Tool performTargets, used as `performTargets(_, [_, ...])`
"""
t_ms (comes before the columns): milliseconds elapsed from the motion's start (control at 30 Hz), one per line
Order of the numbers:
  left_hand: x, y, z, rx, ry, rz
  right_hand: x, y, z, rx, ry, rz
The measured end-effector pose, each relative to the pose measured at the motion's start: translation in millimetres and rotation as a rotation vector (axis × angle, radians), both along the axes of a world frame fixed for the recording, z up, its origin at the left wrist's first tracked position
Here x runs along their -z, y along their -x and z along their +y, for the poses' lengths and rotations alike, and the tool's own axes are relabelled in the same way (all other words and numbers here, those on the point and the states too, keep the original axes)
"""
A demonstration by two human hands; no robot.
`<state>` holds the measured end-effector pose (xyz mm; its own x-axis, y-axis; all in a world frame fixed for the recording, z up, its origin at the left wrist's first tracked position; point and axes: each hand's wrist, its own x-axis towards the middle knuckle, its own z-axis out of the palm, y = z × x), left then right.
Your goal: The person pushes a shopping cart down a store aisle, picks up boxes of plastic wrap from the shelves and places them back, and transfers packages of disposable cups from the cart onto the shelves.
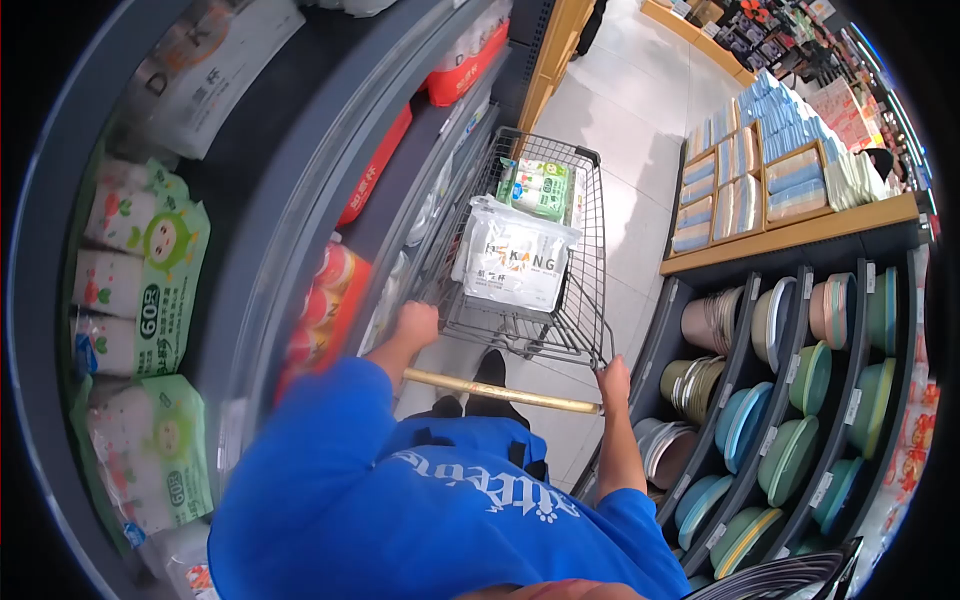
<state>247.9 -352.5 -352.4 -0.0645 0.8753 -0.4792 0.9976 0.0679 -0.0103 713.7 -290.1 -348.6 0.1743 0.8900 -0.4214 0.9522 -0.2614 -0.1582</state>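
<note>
A wire shopping cart stands in front of me in the aisle. Its gold-coloured handle bar runs across, close to my body. My left hand is closed at the cart's near left corner, forward of the bar. At the right end of the bar, my right hand is wrapped round the cart's frame. Inside the basket lies a white plastic pack of cups with printed lettering. Behind it sits a green-and-clear pack of cups.
Shelves on the left hold green packs of paper cups and red packs, close to my left arm. To the right, a rack holds stacked basins, below folded towels. Pale floor tiles run ahead between them.
</note>
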Motion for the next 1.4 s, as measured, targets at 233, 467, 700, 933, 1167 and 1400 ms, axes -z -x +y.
performTargets(233, [1, 2, 28, 0.015, 0.034, 0.02, 4, 0, 29, -0.011, 0.013, 0.018])
performTargets(467, [-1, 5, 50, 0.017, 0.046, -0.009, 3, 2, 54, -0.063, 0.087, -0.026])
performTargets(700, [-9, 2, 49, 0.009, 0.031, -0.019, 20, -8, 106, -0.269, 0.531, -0.028])
performTargets(933, [-14, -2, 57, -0.049, 0.113, -0.016, 75, 35, 192, -0.128, -0.092, 0.506])
performTargets(1167, [-30, -2, 72, -0.087, 0.192, -0.048, 219, 126, 220, 0.129, 0.097, 0.88])
performTargets(1400, [-17, -2, 69, -0.094, 0.282, 0.012, 282, 148, 205, 0.387, 0.132, 0.939])
